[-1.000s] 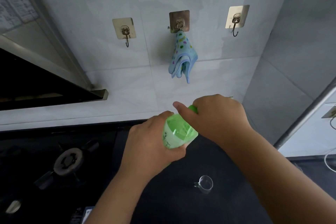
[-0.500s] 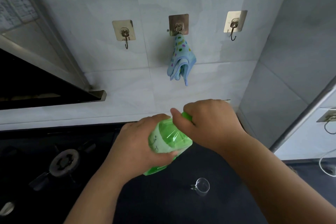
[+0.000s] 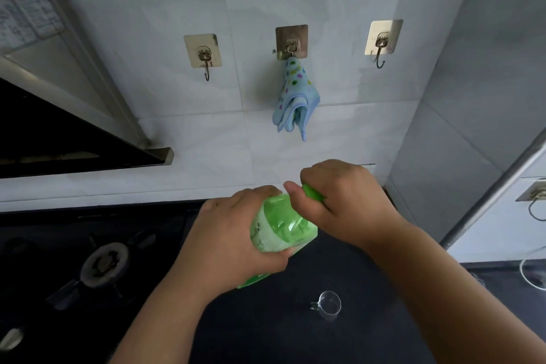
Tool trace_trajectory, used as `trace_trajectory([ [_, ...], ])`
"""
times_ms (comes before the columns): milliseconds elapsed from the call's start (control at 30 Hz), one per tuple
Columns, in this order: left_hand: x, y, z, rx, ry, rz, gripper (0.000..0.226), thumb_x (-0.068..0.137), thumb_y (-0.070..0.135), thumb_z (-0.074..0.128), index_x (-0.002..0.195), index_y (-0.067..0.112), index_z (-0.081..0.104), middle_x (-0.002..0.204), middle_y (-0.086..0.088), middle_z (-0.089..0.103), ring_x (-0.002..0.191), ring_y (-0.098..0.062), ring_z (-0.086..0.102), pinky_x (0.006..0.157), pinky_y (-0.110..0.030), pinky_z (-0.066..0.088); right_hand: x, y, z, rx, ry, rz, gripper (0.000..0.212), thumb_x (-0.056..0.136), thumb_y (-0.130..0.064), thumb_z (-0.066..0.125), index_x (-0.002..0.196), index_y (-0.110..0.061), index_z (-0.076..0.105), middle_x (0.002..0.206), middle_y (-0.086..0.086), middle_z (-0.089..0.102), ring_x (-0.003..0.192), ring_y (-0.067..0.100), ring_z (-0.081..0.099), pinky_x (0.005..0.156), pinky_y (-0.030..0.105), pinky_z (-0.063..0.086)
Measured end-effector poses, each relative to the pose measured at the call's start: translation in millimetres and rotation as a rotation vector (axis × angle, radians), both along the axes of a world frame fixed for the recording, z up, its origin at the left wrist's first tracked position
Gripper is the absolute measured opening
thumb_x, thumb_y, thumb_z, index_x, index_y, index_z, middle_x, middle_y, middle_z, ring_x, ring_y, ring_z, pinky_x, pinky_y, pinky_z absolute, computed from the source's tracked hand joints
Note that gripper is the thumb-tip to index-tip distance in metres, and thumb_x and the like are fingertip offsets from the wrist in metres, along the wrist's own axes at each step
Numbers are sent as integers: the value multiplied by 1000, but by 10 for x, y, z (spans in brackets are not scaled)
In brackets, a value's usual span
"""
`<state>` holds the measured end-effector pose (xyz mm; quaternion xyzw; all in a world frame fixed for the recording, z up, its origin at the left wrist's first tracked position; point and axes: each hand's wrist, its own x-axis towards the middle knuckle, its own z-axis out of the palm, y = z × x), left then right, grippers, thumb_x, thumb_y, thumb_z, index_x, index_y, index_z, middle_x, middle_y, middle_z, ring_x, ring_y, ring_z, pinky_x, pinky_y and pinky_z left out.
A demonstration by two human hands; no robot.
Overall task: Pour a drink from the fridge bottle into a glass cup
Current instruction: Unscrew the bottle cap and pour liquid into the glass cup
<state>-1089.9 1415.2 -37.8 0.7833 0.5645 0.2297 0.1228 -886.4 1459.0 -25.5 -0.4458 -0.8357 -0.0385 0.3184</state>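
A green plastic bottle is held in the air above the dark counter, tilted with its neck up and to the right. My left hand wraps around its body from the left. My right hand is closed over the green cap at the top. A small clear glass cup with a handle on its left stands upright on the counter, below and to the right of the bottle, apart from both hands. I cannot tell whether the cup holds anything.
A gas burner sits on the black counter at the left. A range hood juts out at upper left. Three wall hooks hang on the tiled wall, the middle one holding a blue dotted cloth. A grey pillar stands right.
The bottle and both hands have drifted slightly left and down, and more of the bottle's lower body shows under my left hand. My right hand stays on the cap.
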Motion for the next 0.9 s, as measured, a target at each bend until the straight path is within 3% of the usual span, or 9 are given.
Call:
trace_trajectory([
  [100, 82, 28, -17, 35, 57, 65, 78, 61, 68, 68, 132, 46, 44, 112, 26, 58, 98, 11, 51, 96, -28, 38, -47, -17, 62, -220, 74, -154, 57, 94, -64, 35, 63, -16, 37, 52, -3, 39, 51, 19, 42, 48, 30, 29],
  [200, 129, 34, -89, 113, 95, 90, 77, 61, 68, 65, 131, 41, 49, 111, 21, 62, 99, -2, 60, 92, -29, 41, -108, -43, 113, -316, -95, -455, 67, 91, -74, 31, 60, -15, 43, 54, -1, 48, 54, 18, 51, 52, 28, 36],
  [233, 93, 41, -90, 83, 51, 65, 77, 61, 66, 68, 131, 44, 47, 114, 23, 62, 102, -1, 59, 94, -28, 43, -108, -54, 114, -270, -84, -424, 69, 90, -75, 31, 58, -14, 42, 52, -1, 47, 51, 19, 50, 51, 28, 37],
  [333, -106, 59, 0, -165, -168, -85, 80, 59, 56, 83, 131, 53, 48, 121, 29, 60, 111, 4, 59, 93, -30, 52, -36, -57, 71, 13, -30, -54, 63, 95, -67, 37, 56, -17, 35, 47, -3, 34, 44, 24, 36, 45, 30, 28],
  [433, -122, 74, 25, -141, -93, -110, 75, 61, 57, 82, 129, 51, 51, 116, 26, 64, 107, 1, 61, 92, -33, 53, -9, -35, -3, 69, -19, 60, 57, 97, -61, 40, 60, -19, 35, 51, -4, 34, 46, 23, 34, 43, 31, 28],
  [600, 58, 84, -115, 79, 113, 33, 83, 63, 71, 63, 139, 47, 40, 124, 24, 59, 110, -1, 57, 105, -29, 35, -108, -37, 103, -209, -147, -436, 65, 92, -70, 26, 59, -15, 42, 52, -1, 46, 52, 19, 50, 52, 27, 36],
  [700, -91, 131, -83, -87, -69, -57, 80, 60, 66, 75, 133, 51, 46, 121, 28, 61, 112, 0, 58, 102, -34, 46, -92, -37, 78, -48, -86, -196, 63, 93, -67, 30, 57, -16, 34, 47, -3, 35, 45, 23, 40, 45, 29, 31],
  [800, -167, 142, -19, -154, -100, -166, 73, 62, 55, 84, 128, 50, 54, 113, 27, 65, 107, 1, 62, 91, -32, 53, 17, 27, 9, 26, -85, 145, 53, 99, -59, 37, 65, -19, 39, 56, -5, 37, 51, 20, 36, 46, 34, 34],
  [900, -125, 152, -35, -96, -90, -101, 68, 63, 59, 79, 125, 50, 53, 108, 25, 66, 101, 2, 63, 87, -33, 54, 5, 22, 23, -110, -38, 64, 55, 94, -72, 30, 79, -21, 45, 62, -7, 46, 56, 15, 46, 49, 31, 36],
])
